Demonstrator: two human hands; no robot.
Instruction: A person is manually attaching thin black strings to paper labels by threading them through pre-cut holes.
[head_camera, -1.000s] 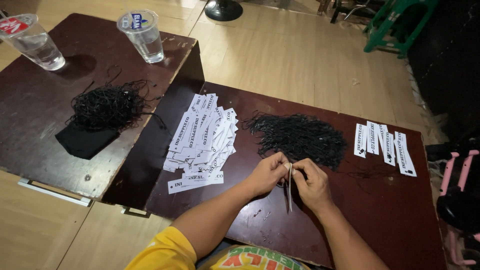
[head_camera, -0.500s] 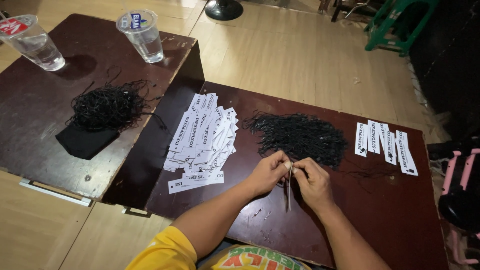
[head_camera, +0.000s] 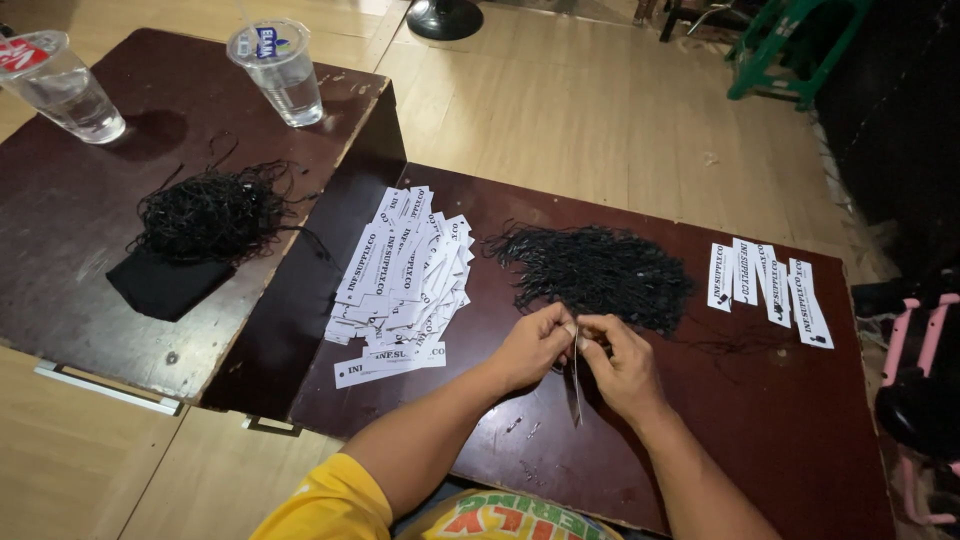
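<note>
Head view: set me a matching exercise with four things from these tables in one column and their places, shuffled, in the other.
Things:
1. big heap of white paper tags
2. short row of white tags
3. two clear plastic cups
4. single tag

Places:
A. far edge of the left-hand table
B. hanging from both hands, pinched between the fingertips
C. left part of the near table
D. right end of the near table

Pairs: 1-C, 2-D, 3-A, 4-B

Hands move a tiny bit

The left hand (head_camera: 535, 345) and right hand (head_camera: 620, 362) have slid a little to the right on the table (head_camera: 800, 420). The thin tag (head_camera: 576, 385) hanging from the pinching fingers now points almost straight down.
</note>
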